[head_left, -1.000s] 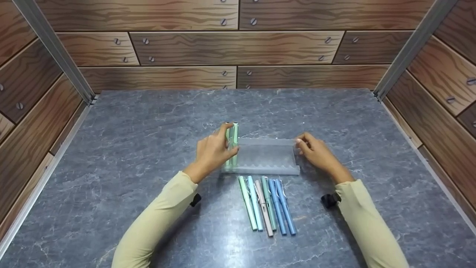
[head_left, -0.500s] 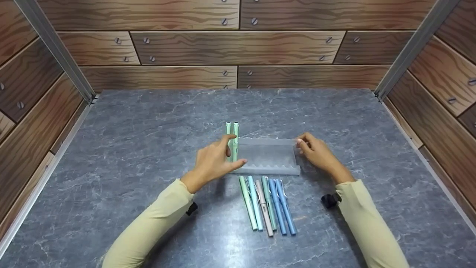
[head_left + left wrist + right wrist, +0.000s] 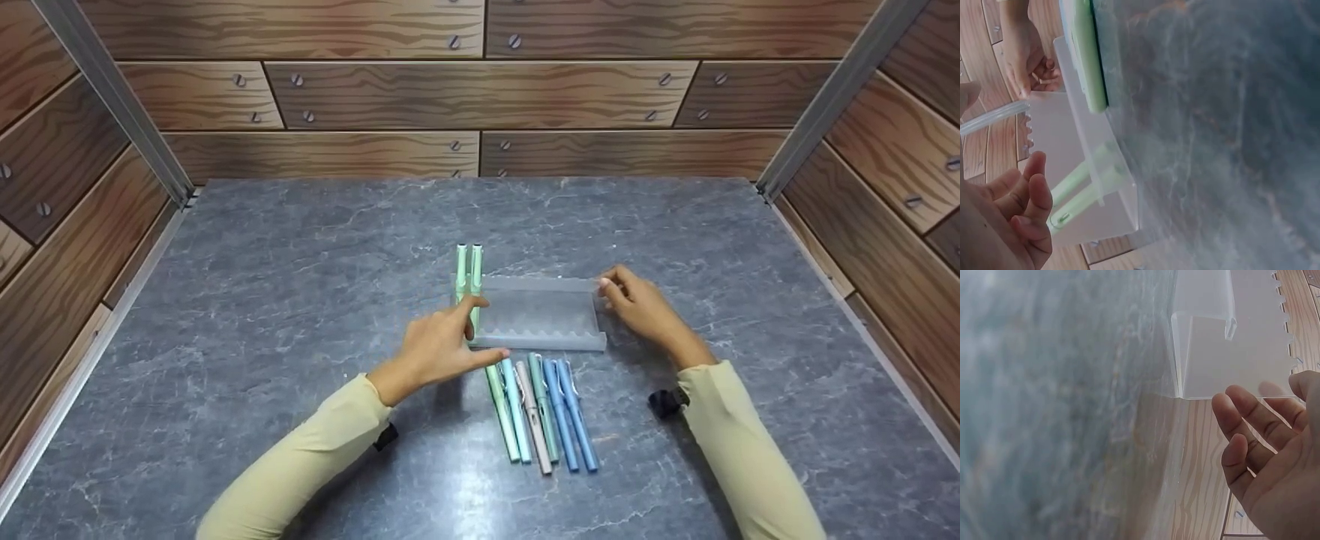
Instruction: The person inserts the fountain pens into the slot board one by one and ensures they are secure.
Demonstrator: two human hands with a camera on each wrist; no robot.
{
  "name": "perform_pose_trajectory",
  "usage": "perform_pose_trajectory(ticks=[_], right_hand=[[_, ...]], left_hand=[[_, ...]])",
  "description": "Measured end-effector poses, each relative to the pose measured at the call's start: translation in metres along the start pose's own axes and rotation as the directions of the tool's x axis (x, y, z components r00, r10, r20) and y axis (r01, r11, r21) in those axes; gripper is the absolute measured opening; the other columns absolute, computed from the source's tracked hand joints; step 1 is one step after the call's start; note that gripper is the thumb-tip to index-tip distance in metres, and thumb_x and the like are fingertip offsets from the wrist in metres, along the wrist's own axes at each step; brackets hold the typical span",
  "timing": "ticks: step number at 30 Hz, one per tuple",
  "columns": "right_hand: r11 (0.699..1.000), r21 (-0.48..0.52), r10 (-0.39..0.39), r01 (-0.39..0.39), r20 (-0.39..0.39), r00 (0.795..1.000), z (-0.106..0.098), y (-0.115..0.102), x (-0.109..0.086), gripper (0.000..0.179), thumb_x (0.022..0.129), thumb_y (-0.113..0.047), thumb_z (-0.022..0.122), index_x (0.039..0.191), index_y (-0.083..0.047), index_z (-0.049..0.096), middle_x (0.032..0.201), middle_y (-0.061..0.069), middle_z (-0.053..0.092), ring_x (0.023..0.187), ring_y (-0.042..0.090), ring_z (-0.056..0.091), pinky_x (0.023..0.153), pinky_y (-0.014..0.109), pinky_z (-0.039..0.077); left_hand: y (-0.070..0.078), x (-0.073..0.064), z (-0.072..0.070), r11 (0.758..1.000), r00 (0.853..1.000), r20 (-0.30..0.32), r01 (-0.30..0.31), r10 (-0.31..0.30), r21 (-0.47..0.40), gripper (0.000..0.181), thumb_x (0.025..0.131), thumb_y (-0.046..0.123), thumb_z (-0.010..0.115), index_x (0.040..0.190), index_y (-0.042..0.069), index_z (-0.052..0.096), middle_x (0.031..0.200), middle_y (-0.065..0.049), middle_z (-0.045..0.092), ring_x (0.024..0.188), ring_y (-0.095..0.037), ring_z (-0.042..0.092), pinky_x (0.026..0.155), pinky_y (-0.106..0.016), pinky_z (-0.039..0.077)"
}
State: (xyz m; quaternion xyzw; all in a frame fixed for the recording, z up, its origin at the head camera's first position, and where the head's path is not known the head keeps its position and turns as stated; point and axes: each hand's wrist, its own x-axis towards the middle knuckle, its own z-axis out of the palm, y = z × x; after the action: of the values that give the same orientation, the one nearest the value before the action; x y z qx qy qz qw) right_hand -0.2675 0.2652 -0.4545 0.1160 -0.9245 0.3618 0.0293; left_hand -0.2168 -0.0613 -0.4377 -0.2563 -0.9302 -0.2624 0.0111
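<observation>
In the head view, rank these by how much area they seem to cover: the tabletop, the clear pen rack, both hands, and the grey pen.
Largest to smallest:
1. Tabletop
2. Clear pen rack
3. Left hand and right hand: too alike to rank
4. Grey pen

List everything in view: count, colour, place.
rack: 1, translucent, mid-table
racked pens: 2, light green, rack's left end
loose pens: 6, light green, aqua, greyish, teal, two blue, in front of rack
table: 1, grey marbled, beneath
wall panels: several, brown, back and sides
posts: 2, grey, back corners
sleeves: 2, pale yellow, both arms
wrist devices: 2, black, wrists
left hand: 1, by racked pens
right hand: 1, pinching rack's right back corner
</observation>
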Motion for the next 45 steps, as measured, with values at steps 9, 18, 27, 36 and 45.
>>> perform_pose_trajectory(ticks=[9,18,27,36,45], right_hand=[[1.0,0.011,-0.001,0.001,0.002,1.0,0.0,0.0,0.001,0.028,0.103,-0.022,0.043,0.111,0.001,0.056,0.099,0.019,0.065,0.084,0.029,0.064,0.073,0.033,0.047],[1.0,0.016,-0.016,0.016,-0.014,1.0,-0.001,-0.001,0.001,0.026,0.103,-0.02,0.044,0.111,0.002,0.056,0.098,0.02,0.066,0.083,0.03,0.064,0.072,0.03,0.046],[1.0,0.023,-0.019,0.019,-0.015,1.0,0.0,0.0,0.001,0.026,0.103,-0.019,0.044,0.11,0.002,0.057,0.097,0.019,0.066,0.08,0.027,0.063,0.069,0.026,0.046],[1.0,0.023,-0.011,0.012,-0.012,1.0,0.0,0.001,-0.001,0.027,0.103,-0.021,0.044,0.11,0.001,0.057,0.096,0.019,0.066,0.079,0.021,0.06,0.069,0.025,0.045],[1.0,-0.004,-0.007,0.007,-0.01,1.0,-0.001,0.0,-0.001,0.029,0.103,-0.022,0.044,0.112,0.002,0.057,0.097,0.019,0.067,0.077,0.018,0.06,0.069,0.027,0.046]], left_hand=[[-0.002,-0.006,0.005,0.998,0.993,0.103,0.047,-0.05,0.034,0.077,0.073,0.073,0.063,0.126,0.019,0.052,0.08,0.002,0.067,0.057,-0.01,0.052,0.047,-0.024,0.037],[0.0,-0.005,0.012,0.995,0.981,0.186,0.045,-0.061,0.09,0.076,0.07,0.073,0.066,0.121,0.018,0.056,0.072,0.008,0.057,0.06,-0.01,0.05,0.049,-0.026,0.034],[0.001,-0.005,0.019,0.981,0.971,0.233,0.011,-0.057,0.194,0.08,0.071,0.076,0.062,0.122,0.014,0.058,0.059,0.01,0.037,0.053,-0.009,0.036,0.044,-0.025,0.026],[0.006,-0.005,0.022,0.962,0.962,0.263,-0.01,-0.065,0.273,0.084,0.071,0.077,0.061,0.121,0.009,0.059,0.063,0.007,0.048,0.056,-0.011,0.044,0.045,-0.025,0.031],[0.006,-0.005,0.025,0.951,0.961,0.265,-0.013,-0.073,0.307,0.081,0.071,0.077,0.061,0.116,0.01,0.061,0.066,0.007,0.048,0.061,-0.011,0.046,0.048,-0.026,0.033]])
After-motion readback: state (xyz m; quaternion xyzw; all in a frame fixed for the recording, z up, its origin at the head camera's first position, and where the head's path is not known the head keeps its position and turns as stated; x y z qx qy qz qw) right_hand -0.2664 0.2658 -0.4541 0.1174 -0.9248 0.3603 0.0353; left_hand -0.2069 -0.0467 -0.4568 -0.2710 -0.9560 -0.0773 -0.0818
